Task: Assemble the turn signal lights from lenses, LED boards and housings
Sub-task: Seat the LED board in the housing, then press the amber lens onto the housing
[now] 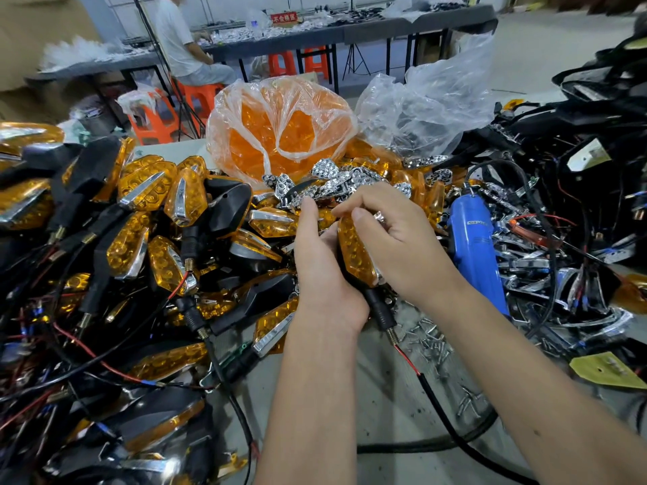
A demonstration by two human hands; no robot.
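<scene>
My left hand (320, 264) grips a black turn signal housing from the left, its stem (380, 309) and red-black wire (420, 376) trailing toward me. An amber lens (355, 252) sits on the housing between both hands. My right hand (395, 239) curls over the lens from the right, thumb pressing its upper end. Chrome reflector pieces (336, 183) lie just behind the hands. A clear bag of amber lenses (280, 131) stands beyond them.
A heap of assembled amber signals (147, 218) fills the left. A blue electric screwdriver (472, 246) lies right of my hands, loose screws (434, 341) near it. Black housings and wires (577, 169) pile at the right. A person sits at a far bench (182, 40).
</scene>
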